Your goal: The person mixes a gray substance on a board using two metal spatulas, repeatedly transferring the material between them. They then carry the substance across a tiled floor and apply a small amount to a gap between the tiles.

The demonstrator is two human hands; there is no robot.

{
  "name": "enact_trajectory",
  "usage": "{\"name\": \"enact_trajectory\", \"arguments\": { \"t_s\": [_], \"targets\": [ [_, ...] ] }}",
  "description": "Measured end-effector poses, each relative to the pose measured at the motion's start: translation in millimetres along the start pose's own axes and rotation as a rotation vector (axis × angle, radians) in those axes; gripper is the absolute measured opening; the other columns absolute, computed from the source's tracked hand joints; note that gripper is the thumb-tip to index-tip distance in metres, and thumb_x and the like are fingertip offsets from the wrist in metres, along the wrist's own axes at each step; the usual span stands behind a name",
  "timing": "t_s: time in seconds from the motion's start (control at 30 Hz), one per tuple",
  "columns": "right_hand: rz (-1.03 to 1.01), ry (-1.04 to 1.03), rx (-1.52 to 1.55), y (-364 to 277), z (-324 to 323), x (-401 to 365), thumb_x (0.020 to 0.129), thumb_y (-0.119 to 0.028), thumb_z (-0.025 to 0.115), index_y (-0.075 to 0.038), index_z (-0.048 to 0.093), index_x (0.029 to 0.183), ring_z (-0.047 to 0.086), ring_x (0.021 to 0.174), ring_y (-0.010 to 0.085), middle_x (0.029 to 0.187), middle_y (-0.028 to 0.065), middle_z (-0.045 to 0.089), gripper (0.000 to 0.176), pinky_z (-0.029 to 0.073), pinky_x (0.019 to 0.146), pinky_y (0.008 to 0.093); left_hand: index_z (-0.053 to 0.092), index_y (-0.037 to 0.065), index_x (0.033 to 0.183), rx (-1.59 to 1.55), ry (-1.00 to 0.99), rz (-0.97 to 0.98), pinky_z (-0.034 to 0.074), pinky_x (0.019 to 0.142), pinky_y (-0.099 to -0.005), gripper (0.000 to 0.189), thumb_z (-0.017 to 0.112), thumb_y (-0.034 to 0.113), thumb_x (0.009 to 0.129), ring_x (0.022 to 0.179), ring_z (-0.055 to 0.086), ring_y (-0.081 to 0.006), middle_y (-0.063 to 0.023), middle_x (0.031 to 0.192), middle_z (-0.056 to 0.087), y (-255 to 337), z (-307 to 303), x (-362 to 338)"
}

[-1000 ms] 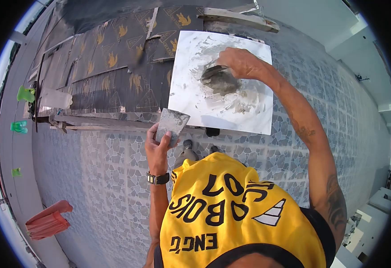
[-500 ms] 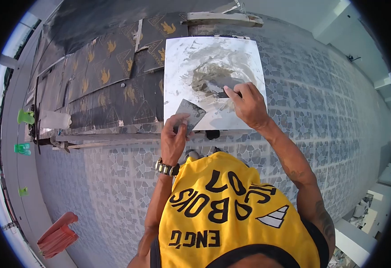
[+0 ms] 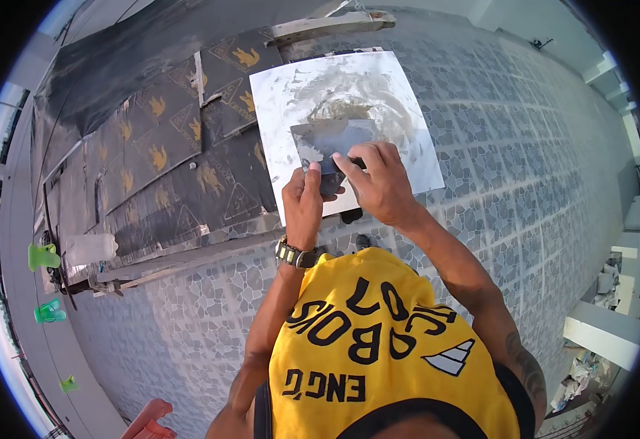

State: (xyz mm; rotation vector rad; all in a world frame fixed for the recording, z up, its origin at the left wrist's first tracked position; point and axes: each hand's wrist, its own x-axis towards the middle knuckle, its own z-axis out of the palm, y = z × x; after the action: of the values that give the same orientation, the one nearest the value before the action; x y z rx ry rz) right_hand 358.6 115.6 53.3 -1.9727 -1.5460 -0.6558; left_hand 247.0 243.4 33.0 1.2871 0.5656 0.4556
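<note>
My left hand (image 3: pixel 305 205) is closed on a dark, flat, square scraper (image 3: pixel 332 184), its thumb lying on top. Opposite it, my right hand (image 3: pixel 384 179) pinches a second flat scraper (image 3: pixel 345 134) with a smooth grey blade. The two blades meet and overlap between my hands; exactly where one ends is hard to make out. Pale grey paste clings to the blade surface near my left thumb. Beneath both hands lies a white board (image 3: pixel 280 110), with wet grey paste (image 3: pixel 342 110) smeared in a ring across its middle.
Left of the board, dark printed sheets (image 3: pixel 166 154) cover a platform edged with wood. A wooden beam (image 3: pixel 327 28) lies beyond the board. Patterned floor tiles (image 3: pixel 488 168) spread to the right. A cloudy plastic container (image 3: pixel 91 249) and a green item (image 3: pixel 43 257) are at far left.
My right hand has lifted its scraper off the paste and brought it toward my left hand. My left hand has moved up and right, so the blades now meet. The view has shifted and rotated slightly.
</note>
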Motion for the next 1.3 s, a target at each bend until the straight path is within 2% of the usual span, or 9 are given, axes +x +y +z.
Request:
{"name": "enact_trajectory", "arguments": {
  "t_s": [0.07, 0.2, 0.3, 0.6, 0.73, 0.83, 0.97, 1.23, 1.3],
  "targets": [
    [0.176, 0.145, -0.013, -11, -1, -15, 0.085, -0.011, 0.068, 0.002, 0.062, 0.114, 0.057, 0.086, 0.0226, 0.093, 0.0075, 0.056, 0.032, 0.049, 0.077, 0.0364, 0.061, -0.004, 0.095, -0.048, 0.015, 0.018, 0.056, 0.062, -0.0277, 0.042, 0.049, 0.035, 0.103, 0.075, 0.072, -0.0213, -0.0125, 0.086, 0.070, 5, -3, 4],
    [1.137, 0.034, 0.838, -40, 21, -48, 0.093, -0.020, 0.068, 0.003, 0.056, 0.119, 0.062, 0.087, 0.0141, 0.099, 0.0092, 0.063, 0.038, 0.053, 0.073, 0.0276, 0.062, -0.003, 0.095, -0.156, -0.013, -0.037, 0.056, 0.066, -0.0282, 0.039, 0.049, 0.034, 0.103, 0.077, 0.070, -0.0202, -0.0121, 0.089, 0.069, 4, -10, 12],
    [1.282, -0.082, 1.199, -50, 25, -22, 0.094, -0.016, 0.067, 0.006, 0.054, 0.119, 0.063, 0.097, 0.0153, 0.106, 0.0089, 0.064, 0.036, 0.056, 0.077, 0.0280, 0.062, 0.000, 0.093, -0.226, -0.064, -0.108, 0.050, 0.069, -0.0269, 0.037, 0.050, 0.033, 0.103, 0.076, 0.063, -0.0134, -0.0069, 0.085, 0.066, -1, -6, 15],
    [1.455, 0.200, 1.664, -47, 42, -11, 0.092, -0.012, 0.066, 0.004, 0.058, 0.119, 0.067, 0.101, 0.0221, 0.112, 0.0123, 0.065, 0.033, 0.057, 0.079, 0.0325, 0.058, 0.002, 0.086, 0.105, -0.102, 0.044, 0.040, 0.068, -0.0280, 0.035, 0.051, 0.032, 0.103, 0.077, 0.045, -0.0083, 0.0007, 0.081, 0.052, -1, -18, 25],
    [1.487, 0.147, 1.358, -23, 26, -43, 0.092, -0.010, 0.062, 0.007, 0.054, 0.121, 0.067, 0.101, 0.0233, 0.118, 0.0155, 0.063, 0.034, 0.058, 0.081, 0.0348, 0.058, 0.000, 0.096, 0.014, -0.096, 0.094, 0.051, 0.091, -0.0351, 0.033, 0.050, 0.031, 0.103, 0.084, 0.053, -0.0091, 0.0005, 0.083, 0.052, 20, -43, 50],
    [1.321, 0.113, 1.129, -4, 5, -48, 0.092, -0.010, 0.060, 0.008, 0.053, 0.122, 0.067, 0.097, 0.0223, 0.116, 0.0165, 0.063, 0.036, 0.060, 0.081, 0.0355, 0.052, 0.001, 0.094, 0.077, -0.041, 0.189, 0.058, 0.074, -0.0300, 0.024, 0.052, 0.023, 0.102, 0.069, 0.054, -0.0083, -0.0015, 0.081, 0.055, 45, -46, 64],
    [1.183, 0.129, 1.161, 19, -27, -15, 0.091, -0.012, 0.060, 0.010, 0.055, 0.119, 0.067, 0.077, 0.0176, 0.099, 0.0145, 0.067, 0.036, 0.059, 0.073, 0.0303, 0.053, -0.002, 0.094, 0.294, 0.061, 0.329, 0.040, 0.051, -0.0217, 0.023, 0.058, 0.020, 0.099, 0.057, 0.043, -0.0054, -0.0008, 0.076, 0.054, 43, -46, 94],
    [1.279, -0.017, 1.409, 22, -35, -2, 0.093, -0.018, 0.060, 0.007, 0.058, 0.115, 0.064, 0.072, 0.0170, 0.093, 0.0142, 0.067, 0.034, 0.048, 0.057, 0.0284, 0.054, 0.001, 0.114, 0.454, 0.140, 0.722, 0.030, 0.053, -0.0240, 0.025, 0.057, 0.022, 0.101, 0.061, 0.034, -0.0049, 0.0035, 0.071, 0.045, 49, -20, 112],
    [1.316, 0.004, 1.627, 15, -26, -7, 0.094, -0.019, 0.060, 0.007, 0.058, 0.113, 0.064, 0.074, 0.0183, 0.093, 0.0145, 0.067, 0.032, 0.045, 0.055, 0.0283, 0.053, 0.001, 0.120, 0.611, 0.131, 0.866, 0.039, 0.054, -0.0275, 0.027, 0.055, 0.020, 0.101, 0.061, 0.050, -0.0129, -0.0081, 0.077, 0.058, 55, -17, 110]
  ]
}}
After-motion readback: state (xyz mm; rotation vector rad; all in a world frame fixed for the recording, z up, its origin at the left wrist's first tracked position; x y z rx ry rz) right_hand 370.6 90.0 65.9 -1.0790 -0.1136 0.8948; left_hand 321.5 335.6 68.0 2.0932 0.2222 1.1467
